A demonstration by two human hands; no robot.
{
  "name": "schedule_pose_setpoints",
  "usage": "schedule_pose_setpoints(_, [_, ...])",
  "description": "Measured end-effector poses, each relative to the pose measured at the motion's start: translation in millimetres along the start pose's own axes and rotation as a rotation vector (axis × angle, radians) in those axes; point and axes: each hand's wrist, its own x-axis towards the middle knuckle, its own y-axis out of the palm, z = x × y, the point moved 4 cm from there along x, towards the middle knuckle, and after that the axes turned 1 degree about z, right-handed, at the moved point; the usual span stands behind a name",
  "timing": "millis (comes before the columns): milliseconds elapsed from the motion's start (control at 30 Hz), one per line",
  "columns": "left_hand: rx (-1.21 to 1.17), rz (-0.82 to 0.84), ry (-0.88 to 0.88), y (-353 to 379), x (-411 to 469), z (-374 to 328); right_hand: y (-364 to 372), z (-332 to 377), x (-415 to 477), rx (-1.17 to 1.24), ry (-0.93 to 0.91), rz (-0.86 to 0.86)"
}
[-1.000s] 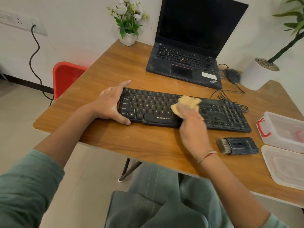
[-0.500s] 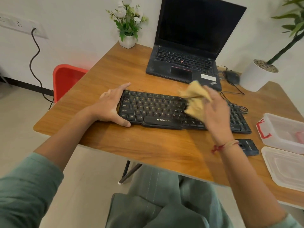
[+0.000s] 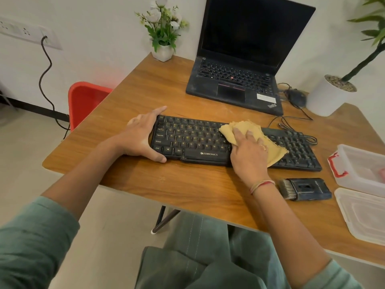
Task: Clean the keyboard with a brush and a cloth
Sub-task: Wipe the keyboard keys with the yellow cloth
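My left hand grips the flat black keyboard at its left end; my right hand, fingers straight, presses the crumpled tan cloth.

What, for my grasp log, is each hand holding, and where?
Left hand grips the keyboard at its left end; right hand presses the cloth flat onto it.
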Motion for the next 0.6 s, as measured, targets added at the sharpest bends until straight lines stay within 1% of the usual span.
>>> schedule_pose_setpoints(67, [0.004, -0.002, 0.001, 0.1, 0.1, 0.0, -3.1, 8.1, -5.5, 0.053, -0.016, -0.005])
schedule_pose_setpoints(133, [0.011, -0.006, 0.003, 0.3, 0.6, 0.3, -4.3, 25.1, -17.3, 0.123, -0.084, 0.011])
schedule_pose_setpoints(200, [0.017, -0.009, -0.002, 0.6, 0.8, 0.1, -1.7, 54.6, -36.3, 0.163, -0.239, 0.036])
schedule_pose_setpoints(300, [0.031, -0.005, -0.001, 1.1, 0.6, -0.4, 7.3, 102.6, -66.2, 0.189, -0.556, 0.045])
schedule_pose_setpoints(333, [0.031, 0.003, 0.000, 0.8, 0.5, -0.5, 9.0, 109.8, -70.8, 0.197, -0.631, 0.061])
schedule_pose_setpoints(400, [0.028, 0.016, -0.003, 0.0, 0.5, 0.1, 8.6, 106.2, -69.2, 0.185, -0.730, 0.091])
schedule_pose_setpoints(500, [0.025, 0.006, -0.009, -1.1, 1.4, 1.8, 6.9, 73.1, -63.4, 0.080, -0.883, 0.113])
schedule_pose_setpoints(533, [0.019, 0.008, -0.011, -1.3, 1.6, 2.1, 4.3, 58.3, -62.0, 0.060, -0.895, 0.118])
schedule_pose_setpoints(600, [0.006, 0.018, -0.015, -1.1, 1.5, 2.6, -7.6, 27.4, -55.2, 0.058, -0.854, 0.138])
